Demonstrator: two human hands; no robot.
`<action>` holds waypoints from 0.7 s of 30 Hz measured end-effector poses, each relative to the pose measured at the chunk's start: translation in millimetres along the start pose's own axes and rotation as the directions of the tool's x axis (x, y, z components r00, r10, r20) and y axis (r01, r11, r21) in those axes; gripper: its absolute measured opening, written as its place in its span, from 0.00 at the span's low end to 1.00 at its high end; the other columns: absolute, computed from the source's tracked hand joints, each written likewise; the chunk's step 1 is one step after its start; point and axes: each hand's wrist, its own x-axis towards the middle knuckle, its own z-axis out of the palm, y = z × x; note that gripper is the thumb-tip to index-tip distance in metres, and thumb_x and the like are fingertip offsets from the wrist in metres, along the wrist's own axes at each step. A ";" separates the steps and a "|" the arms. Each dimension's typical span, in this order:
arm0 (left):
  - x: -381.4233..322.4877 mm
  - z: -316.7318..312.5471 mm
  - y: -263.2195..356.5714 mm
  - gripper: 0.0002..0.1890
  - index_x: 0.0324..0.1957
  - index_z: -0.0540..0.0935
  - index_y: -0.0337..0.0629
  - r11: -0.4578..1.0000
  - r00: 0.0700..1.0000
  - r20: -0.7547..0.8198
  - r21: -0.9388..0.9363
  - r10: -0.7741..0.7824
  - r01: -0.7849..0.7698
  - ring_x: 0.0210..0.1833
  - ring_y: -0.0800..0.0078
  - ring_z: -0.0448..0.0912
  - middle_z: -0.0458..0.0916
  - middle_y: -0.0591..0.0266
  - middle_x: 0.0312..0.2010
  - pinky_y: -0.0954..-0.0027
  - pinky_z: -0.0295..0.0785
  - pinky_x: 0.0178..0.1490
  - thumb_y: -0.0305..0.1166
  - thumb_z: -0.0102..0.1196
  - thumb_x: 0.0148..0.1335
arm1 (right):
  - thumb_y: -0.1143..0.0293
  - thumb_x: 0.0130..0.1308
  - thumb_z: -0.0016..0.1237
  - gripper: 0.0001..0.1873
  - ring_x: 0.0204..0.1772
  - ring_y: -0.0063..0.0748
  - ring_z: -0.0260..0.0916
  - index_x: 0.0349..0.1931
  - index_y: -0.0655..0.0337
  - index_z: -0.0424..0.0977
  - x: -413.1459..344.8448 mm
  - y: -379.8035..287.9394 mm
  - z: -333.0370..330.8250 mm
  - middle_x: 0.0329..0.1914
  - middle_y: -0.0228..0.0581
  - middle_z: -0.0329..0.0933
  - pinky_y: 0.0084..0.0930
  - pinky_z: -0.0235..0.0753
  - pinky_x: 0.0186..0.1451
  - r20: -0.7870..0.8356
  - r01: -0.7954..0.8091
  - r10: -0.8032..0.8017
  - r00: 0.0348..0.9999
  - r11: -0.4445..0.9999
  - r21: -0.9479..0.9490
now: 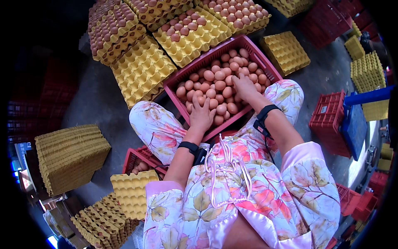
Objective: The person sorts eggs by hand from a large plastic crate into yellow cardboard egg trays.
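A red plastic crate (212, 57) full of brown eggs (220, 85) stands between my knees. My left hand (201, 115) rests on eggs near the crate's front left, fingers spread; whether it grips one is hidden. Farther right, my right hand (244, 87) reaches into the eggs with its fingertips down among them, and its grip cannot be made out. Beyond the crate lies a yellow egg tray (199, 40) on a stack, partly filled with eggs at its far left part. Left of it, the top tray of another stack (141, 67) holds no eggs.
Stacks of egg-filled trays (113, 26) rise at the upper left. A yellow tray stack (284, 53) sits right of the crate. A tall tray stack (71, 155) and a smaller red crate with eggs (132, 158) are at left. A red crate (326, 121) stands at right beside a blue platform (354, 130).
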 end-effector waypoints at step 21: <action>16.2 18.1 -0.5 0.35 0.72 0.63 0.62 0.988 0.998 -0.050 0.155 0.029 -0.021 0.73 0.38 0.52 0.51 0.39 0.71 0.44 0.48 0.75 0.54 0.51 0.64 | 0.63 0.67 0.46 0.25 0.76 0.58 0.51 0.65 0.53 0.66 12.0 -48.9 17.4 0.76 0.57 0.51 0.51 0.52 0.75 -0.038 0.008 -0.012 0.999 0.994 -0.112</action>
